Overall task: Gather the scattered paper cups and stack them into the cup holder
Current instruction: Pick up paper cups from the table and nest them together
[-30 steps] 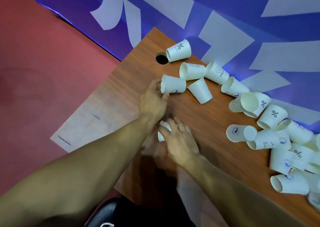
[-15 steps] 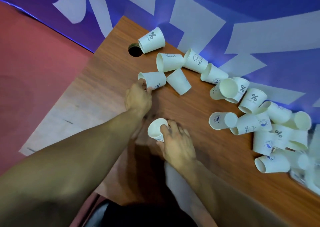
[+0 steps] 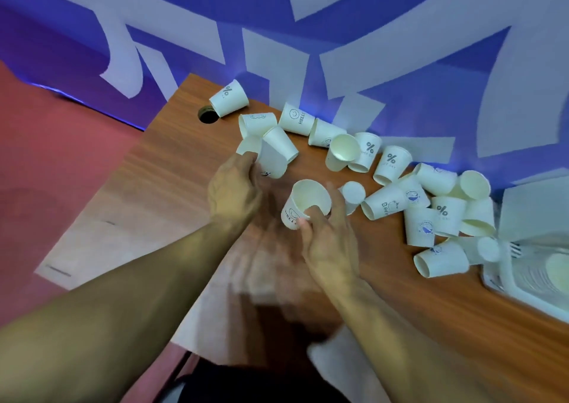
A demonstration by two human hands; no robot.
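2 paper cups are in hand, 1 per hand.

Left hand [image 3: 234, 187]: fingers [image 3: 250, 160] curled round the mouth end of a side-lying cup [image 3: 272, 164], with its open mouth turned left. Whether this cup rests on the tabletop [image 3: 160, 181] or is lifted off it, cannot tell. 1 more cup [image 3: 281, 141] sits just behind it, touching or overlapping.

Right hand [image 3: 331, 242]: holds a HELLO cup [image 3: 303, 201] with the mouth up and tilted toward the camera. 1 digit is hooked over the near rim into the mouth, and the others are wrapped round the outer wall. The printed face and lettering show on the cup's lower left side. This cup lies between the 2 hands, near the middle of the tabletop.

Scattered cups: the rest form a band along the far edge, against the blue wall [image 3: 308, 73] with its pale patches. The band starts at a % cup [image 3: 229, 97] lying on its side just beside a round hole [image 3: 207, 116] in the far left corner. It runs right past a second HELLO cup [image 3: 297, 119] and an open-mouthed cup [image 3: 341, 153]. It ends in a dense pile [image 3: 443, 211] where cups touch and overlap. Most lie on their sides and some stand mouth down.

Cup holder: a white container [image 3: 523, 282] at the right edge, beside the pile, is blurred. Cannot tell whether it is the holder.

Red floor [image 3: 46, 162] shows left of the tabletop.
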